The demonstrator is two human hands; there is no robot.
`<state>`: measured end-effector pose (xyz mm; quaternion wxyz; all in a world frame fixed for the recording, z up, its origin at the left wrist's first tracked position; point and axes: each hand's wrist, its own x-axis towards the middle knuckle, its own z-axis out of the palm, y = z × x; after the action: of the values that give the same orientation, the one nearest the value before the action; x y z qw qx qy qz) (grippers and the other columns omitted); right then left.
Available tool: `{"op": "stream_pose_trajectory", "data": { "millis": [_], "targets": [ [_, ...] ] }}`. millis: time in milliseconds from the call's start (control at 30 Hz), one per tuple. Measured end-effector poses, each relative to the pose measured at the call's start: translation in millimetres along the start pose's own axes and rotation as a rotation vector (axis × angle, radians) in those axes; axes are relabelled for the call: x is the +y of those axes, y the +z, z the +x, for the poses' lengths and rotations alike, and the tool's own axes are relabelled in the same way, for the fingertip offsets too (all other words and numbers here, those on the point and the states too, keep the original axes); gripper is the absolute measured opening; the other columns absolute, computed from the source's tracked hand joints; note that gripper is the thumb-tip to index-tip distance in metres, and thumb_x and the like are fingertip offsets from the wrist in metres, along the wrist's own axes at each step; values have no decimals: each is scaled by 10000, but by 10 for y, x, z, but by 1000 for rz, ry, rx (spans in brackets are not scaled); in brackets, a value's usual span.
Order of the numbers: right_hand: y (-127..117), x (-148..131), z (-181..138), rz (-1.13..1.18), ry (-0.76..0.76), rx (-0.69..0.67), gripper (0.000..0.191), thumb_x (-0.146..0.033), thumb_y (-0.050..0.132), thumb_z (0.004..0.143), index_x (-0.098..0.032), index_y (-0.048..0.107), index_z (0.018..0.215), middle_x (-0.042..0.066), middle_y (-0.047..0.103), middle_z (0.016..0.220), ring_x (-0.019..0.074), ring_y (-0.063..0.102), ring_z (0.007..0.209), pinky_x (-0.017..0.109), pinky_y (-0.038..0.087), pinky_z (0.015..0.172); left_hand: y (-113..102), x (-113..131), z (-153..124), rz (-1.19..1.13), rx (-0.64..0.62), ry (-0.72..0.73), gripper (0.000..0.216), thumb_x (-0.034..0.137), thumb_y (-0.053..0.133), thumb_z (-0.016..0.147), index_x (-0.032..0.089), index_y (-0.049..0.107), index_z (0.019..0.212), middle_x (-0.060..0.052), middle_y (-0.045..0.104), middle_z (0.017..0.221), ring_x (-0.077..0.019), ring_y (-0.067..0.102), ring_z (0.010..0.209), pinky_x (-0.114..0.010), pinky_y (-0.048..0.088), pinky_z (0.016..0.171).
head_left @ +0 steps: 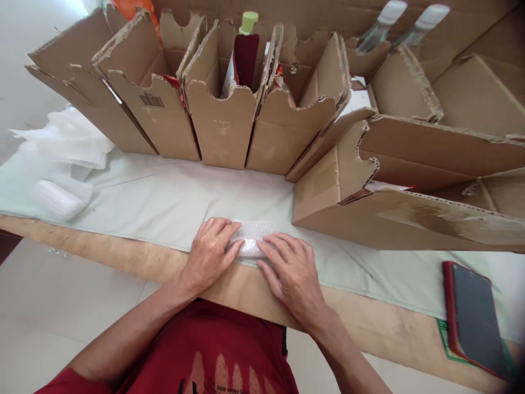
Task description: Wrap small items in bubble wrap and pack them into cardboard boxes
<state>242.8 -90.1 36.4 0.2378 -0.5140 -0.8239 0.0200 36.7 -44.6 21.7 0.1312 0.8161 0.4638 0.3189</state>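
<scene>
A small roll of clear bubble wrap point(250, 248) lies near the front edge of the cloth-covered table, with a loose flap along its far side. My left hand point(212, 249) grips its left end, thumb on the near side and fingers over the top. At the right end, my right hand point(290, 266) holds the roll with its thumb and fingers bent over it. Whatever may be inside the wrap cannot be made out. Both hands rest close to the wooden table edge point(164, 264).
Open cardboard boxes point(223, 131) line the back, several with packets inside. A larger box point(328, 186) stands at right. Wrapped bundles point(61, 198) and white packing sheets point(74, 137) lie at left. At far right is a phone in a red case point(476, 314).
</scene>
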Motion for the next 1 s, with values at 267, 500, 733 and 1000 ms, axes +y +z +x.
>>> {"op": "stream_pose_trajectory", "data": {
  "millis": [267,500,733,1000],
  "targets": [
    [24,18,-1,371,341,159,117,-219,620,979,-232,699,1065,36,754,983,211,677,929,347,488,852,-228,303,-271,-615,-87,-571,307,283,614,944,197,669,1234,-78,749,1113,-205,713,959,-321,592,803],
    [-85,-189,-182,667,422,45,109,-243,629,953,-280,700,1027,28,731,1090,212,664,1045,353,506,934,-146,494,-189,-726,-191,-485,170,225,606,920,199,692,1064,-34,737,974,-201,690,970,-308,541,855],
    [-522,-63,-227,758,398,-114,520,-239,764,833,-265,591,1323,31,695,1156,166,648,930,291,518,878,-149,568,-141,-534,-348,-31,118,122,570,921,212,640,951,-8,658,833,-166,605,780,-292,484,716],
    [-971,242,-446,607,422,-129,164,-223,660,903,-262,675,1062,-8,753,957,146,702,822,224,529,740,-316,858,689,-202,-13,357,495,190,647,923,175,510,1399,-171,556,1429,-283,539,1331,-445,477,1104]
  ]
}}
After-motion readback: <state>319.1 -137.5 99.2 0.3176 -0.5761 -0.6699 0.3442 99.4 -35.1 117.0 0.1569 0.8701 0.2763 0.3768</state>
